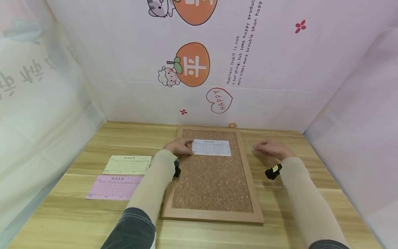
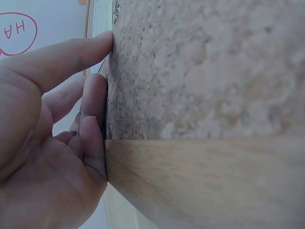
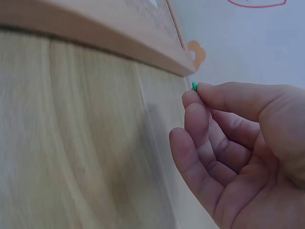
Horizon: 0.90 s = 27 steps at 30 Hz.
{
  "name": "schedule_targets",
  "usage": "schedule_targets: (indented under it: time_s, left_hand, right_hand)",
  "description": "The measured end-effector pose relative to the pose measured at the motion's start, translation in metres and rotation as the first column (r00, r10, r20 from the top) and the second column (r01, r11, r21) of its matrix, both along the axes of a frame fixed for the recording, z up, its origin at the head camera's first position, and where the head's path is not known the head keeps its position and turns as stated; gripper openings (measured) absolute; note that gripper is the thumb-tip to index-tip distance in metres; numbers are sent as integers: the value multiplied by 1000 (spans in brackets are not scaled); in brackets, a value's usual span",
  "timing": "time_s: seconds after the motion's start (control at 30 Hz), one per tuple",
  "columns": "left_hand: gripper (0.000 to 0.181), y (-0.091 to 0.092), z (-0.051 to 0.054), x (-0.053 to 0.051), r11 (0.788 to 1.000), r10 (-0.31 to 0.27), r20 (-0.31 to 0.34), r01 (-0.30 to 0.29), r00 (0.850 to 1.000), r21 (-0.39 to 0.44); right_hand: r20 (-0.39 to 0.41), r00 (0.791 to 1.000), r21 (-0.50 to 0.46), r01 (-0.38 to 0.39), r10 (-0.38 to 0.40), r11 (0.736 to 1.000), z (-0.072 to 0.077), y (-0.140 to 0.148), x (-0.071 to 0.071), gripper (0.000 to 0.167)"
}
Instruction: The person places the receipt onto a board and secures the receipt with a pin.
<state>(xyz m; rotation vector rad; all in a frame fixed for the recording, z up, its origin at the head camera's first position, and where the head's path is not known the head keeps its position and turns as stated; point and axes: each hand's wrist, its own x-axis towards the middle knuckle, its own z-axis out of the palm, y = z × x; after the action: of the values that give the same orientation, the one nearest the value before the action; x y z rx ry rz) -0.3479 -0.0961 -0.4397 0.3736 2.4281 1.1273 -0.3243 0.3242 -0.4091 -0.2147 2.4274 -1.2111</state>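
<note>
A white printed form (image 1: pixel 211 148) lies on the upper part of a wood-framed cork board (image 1: pixel 212 183). At its left edge, the fingertips of my left hand (image 1: pixel 179 146) touch the paper and hold it against the cork; the left wrist view shows the thumb extended and the other fingers bent. My right hand (image 1: pixel 272 148) is off to the right of the board, above the table. Between its thumb and index finger it pinches a small green pin (image 3: pixel 194 86), mostly hidden by the fingertips.
To the left of the board, a yellow form (image 1: pixel 127 164) and a pink form (image 1: pixel 113 187) lie on the wooden table (image 1: pixel 211 237). A printed white cloth (image 1: pixel 136 100) hangs behind the table, with white cloth at both sides.
</note>
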Motion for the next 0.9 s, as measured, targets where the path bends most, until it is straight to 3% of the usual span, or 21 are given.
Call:
schedule_targets:
  time_s: [0.23,0.5,0.73,0.9]
  left_hand:
    - [73,0,8,7,1000,-15,6,15,1000,-5]
    - [72,1,14,12,1000,-15,3,15,1000,-5]
    - [72,0,14,13,999,-25,-17,24,1000,-33]
    - [72,1,15,14,999,-28,-26,27,999,-44]
  right_hand:
    - [5,1000,-22,-28,28,999,1,-19,-10,44]
    - [21,998,-67,-50,51,997,2,-36,-18,28]
    - [4,1000,-36,-25,25,999,3,-55,-21,31]
    - [10,1000,-40,12,-12,999,0,-74,-24,44]
